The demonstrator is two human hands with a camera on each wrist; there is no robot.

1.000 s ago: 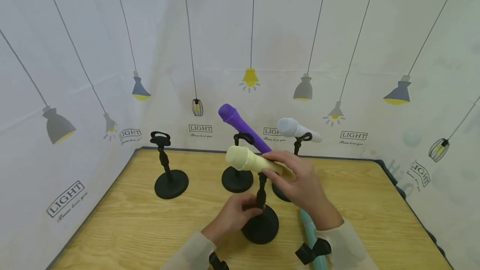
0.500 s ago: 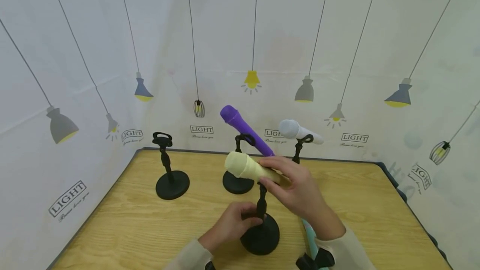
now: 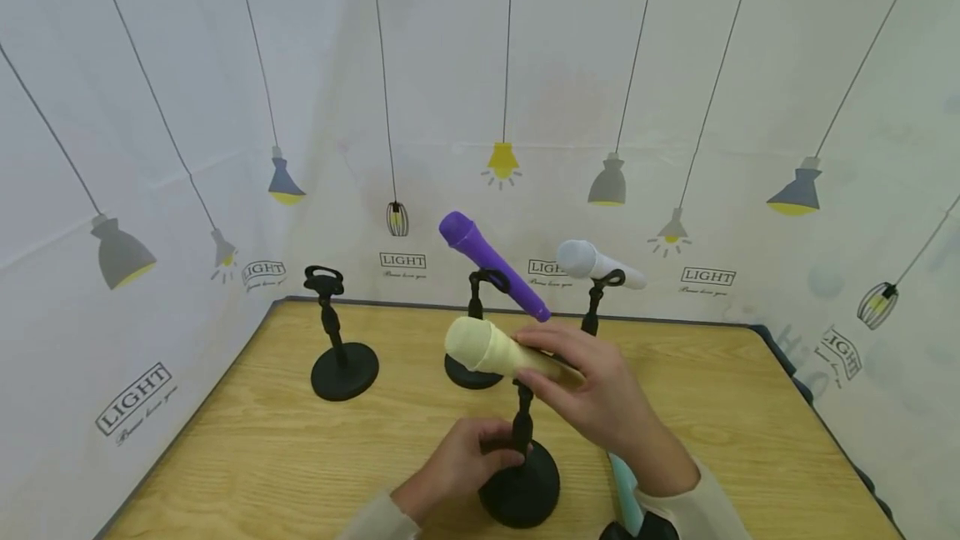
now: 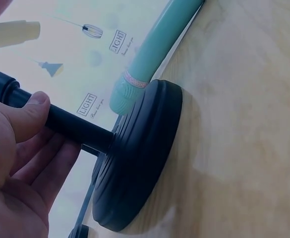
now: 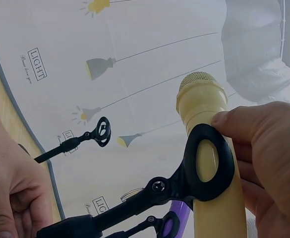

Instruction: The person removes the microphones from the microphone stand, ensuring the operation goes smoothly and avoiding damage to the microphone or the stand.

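Observation:
A pale yellow microphone [image 3: 487,346] lies slanted in the clip [image 5: 226,161] of a black desk stand [image 3: 521,492]. My right hand [image 3: 600,382] holds its handle, thumb on one side and fingers on the other. Seen from the right wrist, the thumb presses just below the mesh head, beside the clip's ring. Lower down, my left hand [image 3: 468,463] grips the stand's post between thumb and fingers, above the round base [image 4: 140,153]. The base stands on the wooden table [image 3: 247,457]. My right forearm partly hides a teal microphone [image 3: 626,494] lying on the table.
Behind the yellow one, a purple microphone [image 3: 495,263] and a white microphone [image 3: 592,259] rest in their own black stands. A third stand [image 3: 343,373] with a bare clip is at the back left. A printed curtain [image 3: 675,65] surrounds the table's far sides.
Both hands have drawn the stand and yellow microphone toward me, away from the purple microphone. The purple one's lower end now shows. Both grips stay the same.

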